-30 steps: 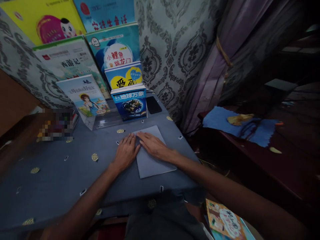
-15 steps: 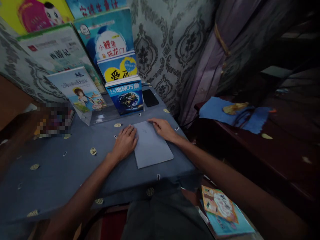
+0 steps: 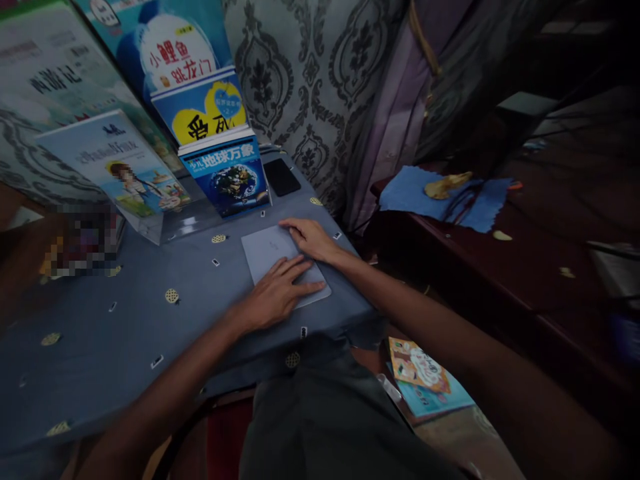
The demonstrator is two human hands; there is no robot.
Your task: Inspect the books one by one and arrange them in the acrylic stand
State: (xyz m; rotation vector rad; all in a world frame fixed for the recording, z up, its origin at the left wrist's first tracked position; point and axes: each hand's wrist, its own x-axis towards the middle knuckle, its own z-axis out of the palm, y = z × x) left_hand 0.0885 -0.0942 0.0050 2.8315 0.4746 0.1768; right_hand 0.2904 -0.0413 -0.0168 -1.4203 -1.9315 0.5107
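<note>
A thin pale grey-blue booklet (image 3: 261,252), with small faint print on its cover, lies shut on the cloth-covered table. My left hand (image 3: 280,290) rests flat across its lower middle, fingers spread and hiding part of the cover. At the booklet's top right corner is my right hand (image 3: 313,239). Its index finger stretches along the top edge while the other fingers bend loosely. Neither hand lifts the booklet.
Several picture books, among them one with a globe cover (image 3: 233,180), stand on a clear rack behind. A black phone (image 3: 281,177) lies beside them. To the right, a blue cloth (image 3: 407,197) covers part of a dark bench. More books (image 3: 435,397) lie low at right.
My left hand has slid from the booklet's left edge onto its cover, with its fingers spreading. My right hand stays by the top right corner. The view has shifted.
</note>
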